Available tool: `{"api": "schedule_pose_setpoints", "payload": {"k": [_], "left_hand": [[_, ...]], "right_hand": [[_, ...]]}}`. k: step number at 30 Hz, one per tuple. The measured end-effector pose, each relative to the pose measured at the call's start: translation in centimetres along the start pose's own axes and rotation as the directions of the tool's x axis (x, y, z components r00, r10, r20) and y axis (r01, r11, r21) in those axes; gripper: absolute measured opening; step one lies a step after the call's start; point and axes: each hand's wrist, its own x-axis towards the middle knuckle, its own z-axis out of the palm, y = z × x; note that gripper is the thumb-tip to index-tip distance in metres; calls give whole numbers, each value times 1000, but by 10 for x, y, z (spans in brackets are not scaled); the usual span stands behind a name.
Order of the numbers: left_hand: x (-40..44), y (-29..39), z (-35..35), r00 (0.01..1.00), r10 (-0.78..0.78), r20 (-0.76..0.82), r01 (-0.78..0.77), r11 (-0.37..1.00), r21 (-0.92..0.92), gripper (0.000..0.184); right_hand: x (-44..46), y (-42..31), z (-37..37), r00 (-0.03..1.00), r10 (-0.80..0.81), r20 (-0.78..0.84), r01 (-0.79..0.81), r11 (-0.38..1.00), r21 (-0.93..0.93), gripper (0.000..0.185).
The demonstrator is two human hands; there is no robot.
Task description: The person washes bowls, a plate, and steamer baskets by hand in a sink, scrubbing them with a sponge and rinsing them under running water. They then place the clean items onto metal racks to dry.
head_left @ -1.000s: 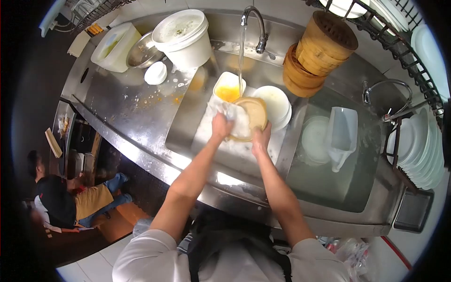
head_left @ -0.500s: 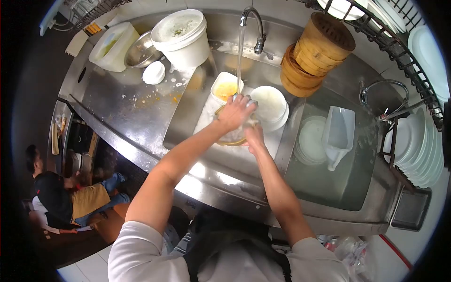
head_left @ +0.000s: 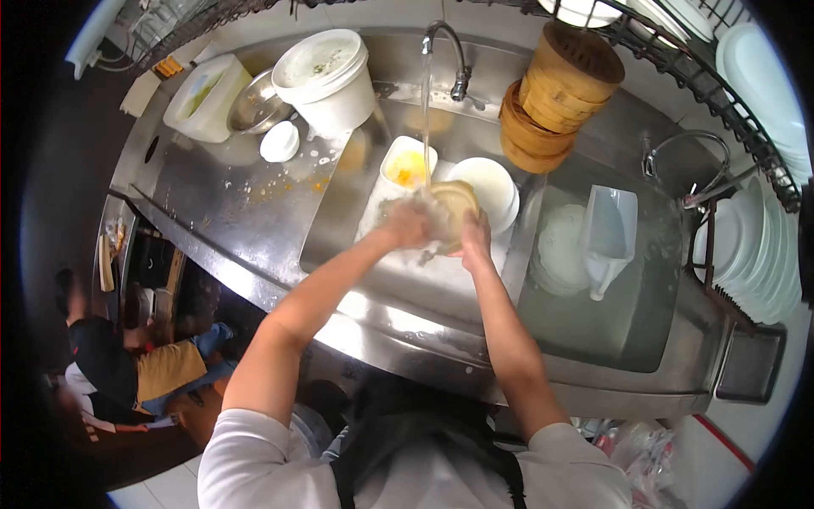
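Note:
My right hand [head_left: 475, 237] is closed on the right side of a tan bowl [head_left: 459, 202], tilted up over the left sink basin. My left hand [head_left: 407, 227] is at the bowl's left side, smeared by motion. A greyish-white blur lies around its fingers; whether that is a scrubber or suds I cannot make out. Water from the faucet [head_left: 449, 36] runs down to the bowl's upper left edge. Just behind my hands sit a white square container [head_left: 390, 161] with yellow liquid and a stack of white plates [head_left: 483, 180].
Bamboo steamers [head_left: 564, 89] stand behind the right, water-filled basin [head_left: 593, 339], which holds plates and a clear plastic container [head_left: 612, 222]. A white bucket [head_left: 326, 89], metal bowl [head_left: 254, 106] and white tub [head_left: 191, 119] occupy the left counter. Another person [head_left: 106, 356] is at lower left.
The tan bowl has been raised and tilted, so more of it shows right of the water stream. My left hand has moved down and left from the stream.

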Motion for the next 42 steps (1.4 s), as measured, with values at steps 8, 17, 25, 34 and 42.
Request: {"api": "schedule_pose_setpoints", "payload": {"k": [8, 17, 25, 34, 42], "left_hand": [[34, 3, 98, 414, -910, 7, 196, 81, -977, 46], [26, 0, 10, 978, -141, 155, -5, -756, -655, 40], [44, 125, -70, 927, -293, 235, 53, -517, -854, 42], [-12, -19, -94, 813, -574, 96, -189, -416, -889, 37], [7, -197, -236, 532, -840, -105, -315, -81, -946, 53]], "right_hand": [[5, 18, 8, 939, -198, -281, 273, 927, 258, 53], [-21, 33, -32, 993, -1, 120, -60, 860, 507, 40], [-1, -11, -124, 905, -231, -356, 379, 819, 432, 35], [49, 26, -249, 960, -51, -275, 137, 943, 304, 37], [33, 92, -325, 825, 132, -549, 92, 928, 361, 42]]}}
